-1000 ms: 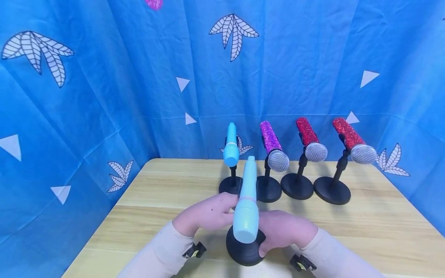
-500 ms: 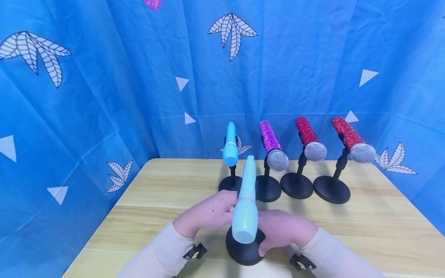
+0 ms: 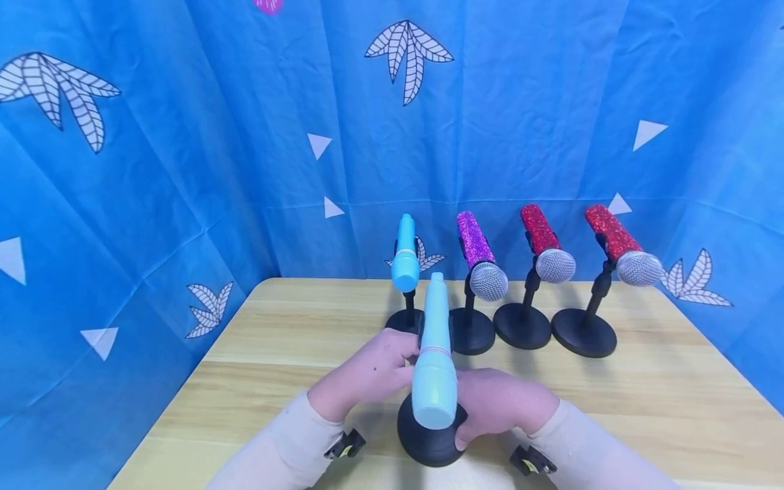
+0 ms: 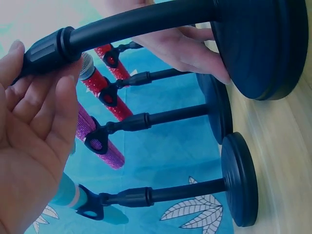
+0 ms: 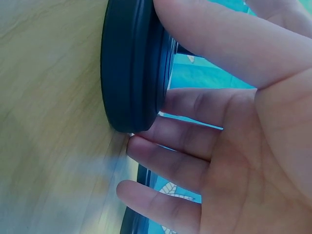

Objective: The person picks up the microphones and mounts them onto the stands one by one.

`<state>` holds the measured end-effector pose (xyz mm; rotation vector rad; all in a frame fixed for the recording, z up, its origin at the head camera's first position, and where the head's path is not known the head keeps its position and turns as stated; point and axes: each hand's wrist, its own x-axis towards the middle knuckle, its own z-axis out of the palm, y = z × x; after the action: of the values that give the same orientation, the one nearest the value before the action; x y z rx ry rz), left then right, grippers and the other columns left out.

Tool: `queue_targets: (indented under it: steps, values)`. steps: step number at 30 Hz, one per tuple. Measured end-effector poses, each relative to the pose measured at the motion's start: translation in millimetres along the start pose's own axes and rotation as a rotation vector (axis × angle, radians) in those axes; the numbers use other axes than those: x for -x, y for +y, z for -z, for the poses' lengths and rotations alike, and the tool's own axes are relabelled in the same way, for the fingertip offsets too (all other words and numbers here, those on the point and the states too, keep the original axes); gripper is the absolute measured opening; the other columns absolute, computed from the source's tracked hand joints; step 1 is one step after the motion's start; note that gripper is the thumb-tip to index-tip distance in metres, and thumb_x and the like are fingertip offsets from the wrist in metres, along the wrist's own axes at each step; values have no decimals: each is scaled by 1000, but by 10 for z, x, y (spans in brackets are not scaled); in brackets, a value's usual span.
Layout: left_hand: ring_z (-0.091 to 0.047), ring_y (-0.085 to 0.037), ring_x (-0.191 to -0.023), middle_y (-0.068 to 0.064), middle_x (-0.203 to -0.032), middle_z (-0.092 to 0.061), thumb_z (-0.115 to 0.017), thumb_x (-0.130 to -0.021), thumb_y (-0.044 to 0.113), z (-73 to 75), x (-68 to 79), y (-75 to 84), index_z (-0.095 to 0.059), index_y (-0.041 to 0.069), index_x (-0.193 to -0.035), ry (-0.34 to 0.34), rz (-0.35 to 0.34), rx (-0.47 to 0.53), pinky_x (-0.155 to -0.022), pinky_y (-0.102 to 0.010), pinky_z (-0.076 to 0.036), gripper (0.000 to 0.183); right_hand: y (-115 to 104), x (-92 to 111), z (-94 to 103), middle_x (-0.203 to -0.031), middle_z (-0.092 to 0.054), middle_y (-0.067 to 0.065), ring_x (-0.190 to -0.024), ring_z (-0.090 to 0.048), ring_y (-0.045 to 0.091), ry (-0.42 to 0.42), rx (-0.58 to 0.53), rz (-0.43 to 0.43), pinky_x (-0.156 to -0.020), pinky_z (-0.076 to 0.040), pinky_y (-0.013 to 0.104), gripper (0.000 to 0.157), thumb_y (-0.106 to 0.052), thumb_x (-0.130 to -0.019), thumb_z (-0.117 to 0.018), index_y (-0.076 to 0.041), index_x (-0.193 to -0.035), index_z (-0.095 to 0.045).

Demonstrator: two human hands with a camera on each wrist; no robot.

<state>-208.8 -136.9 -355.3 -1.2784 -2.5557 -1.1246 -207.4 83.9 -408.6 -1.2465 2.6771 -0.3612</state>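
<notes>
A pale turquoise microphone (image 3: 435, 388) rests tilted in the clip of a black desk stand, its head toward me. My left hand (image 3: 369, 371) is at the upper stand; in the left wrist view its thumb and fingers curl around the ribbed collar (image 4: 48, 51) above the pole (image 4: 146, 25). With my right hand (image 3: 502, 403) I hold the stand's round base (image 3: 424, 439), thumb over its top and fingers at the edge, as the right wrist view shows. The base stands close against the wooden table (image 5: 53, 97). The microphone hides part of the left fingers in the head view.
Behind stand a blue microphone (image 3: 405, 262), a purple glittery one (image 3: 475, 239) and two red glittery ones (image 3: 540, 229) (image 3: 612, 229), each on a black stand in a row. A blue patterned curtain (image 3: 520, 102) encloses the table's back and sides.
My left hand has shifted slightly up and away around the collar, and the microphone's tail has swung a little left. The right hand stays on the base.
</notes>
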Motion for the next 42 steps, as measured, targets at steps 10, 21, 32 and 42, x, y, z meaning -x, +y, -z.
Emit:
queue_targets:
  steps: [10,21,32,42]
  values:
    - [-53,-1,-65,17,-73,-60,-67,-82,14,-3,23,38,-67,21,-80,19,33,-56,-53,-20,-45,7,-10,16,16,-80,-53,-19,-74,-52,3,-18,-69,-52,-68,-47,27,49,-39,-53,-86,-23,-91,-60]
    - [-53,-4,-66,15,-71,-58,-66,-85,15,10,30,-48,-67,24,-91,-127,74,42,-55,-21,-46,11,-32,20,36,-81,-54,-19,-74,-52,3,-7,-51,-27,-69,-47,27,49,-39,-53,-86,-22,-92,-61]
    - [-53,1,-65,16,-70,-56,-60,-91,26,32,-24,-92,-68,19,-95,-247,14,-29,-58,-17,-45,11,-5,59,29,-85,-53,-20,-76,-51,0,28,-136,-16,-71,-47,25,54,-37,-54,-87,-21,-97,-58]
    - [-55,-2,-78,14,-88,-60,-69,-82,36,-4,19,-211,-67,23,-103,-459,154,-329,-74,-25,-47,25,-237,146,60,-75,-53,-16,-66,-49,4,92,-112,-156,-60,-45,27,44,-32,-54,-85,-19,-87,-59]
